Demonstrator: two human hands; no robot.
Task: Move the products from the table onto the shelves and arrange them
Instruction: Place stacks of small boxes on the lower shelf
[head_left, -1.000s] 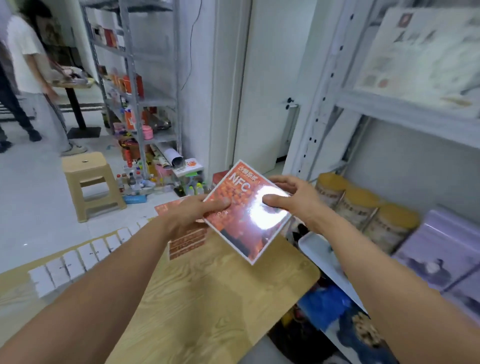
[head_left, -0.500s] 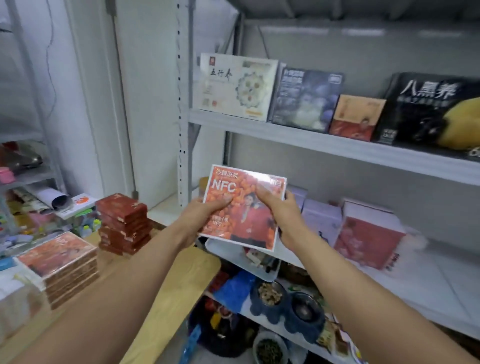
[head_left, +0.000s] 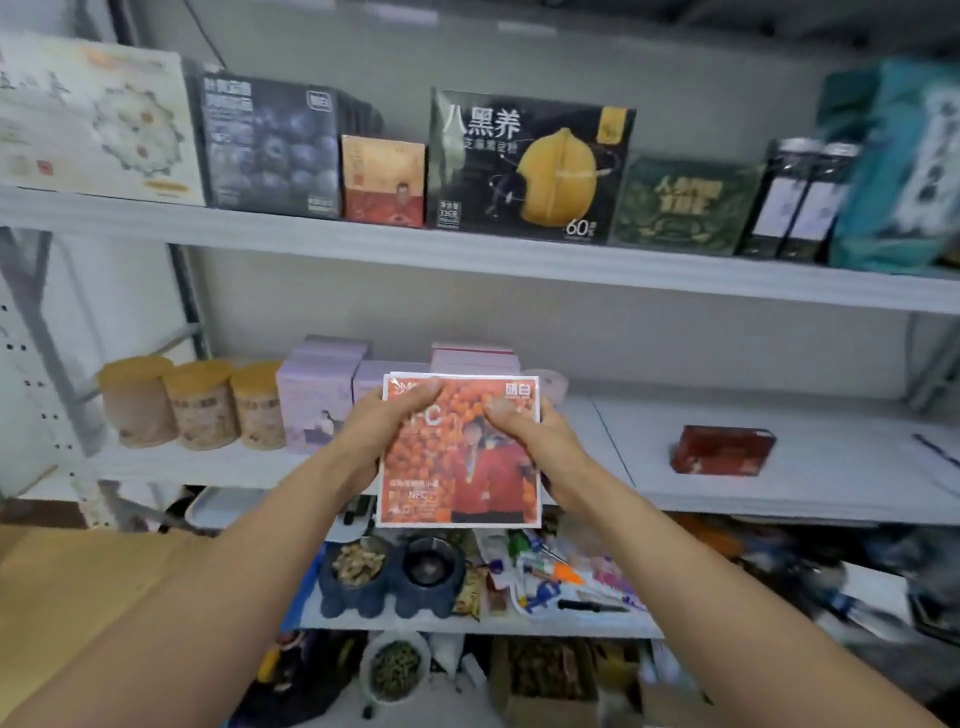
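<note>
Together the left hand (head_left: 384, 434) and right hand (head_left: 532, 441) gripped one orange box (head_left: 467, 467); three jars (head_left: 202, 405) stood to their left; one red box (head_left: 722, 449) lay to their right.

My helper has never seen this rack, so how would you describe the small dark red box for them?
Find the rack's white middle shelf. Right of the orange NFC box, the small dark red box lies alone on bare shelf, whereas the jars and lilac boxes crowd the left.

The packet (head_left: 462, 452) is orange, fruit-printed and white-bordered; right of it is a dark red box (head_left: 723, 450), above it a black box (head_left: 530, 166) with yellow fruit.
</note>
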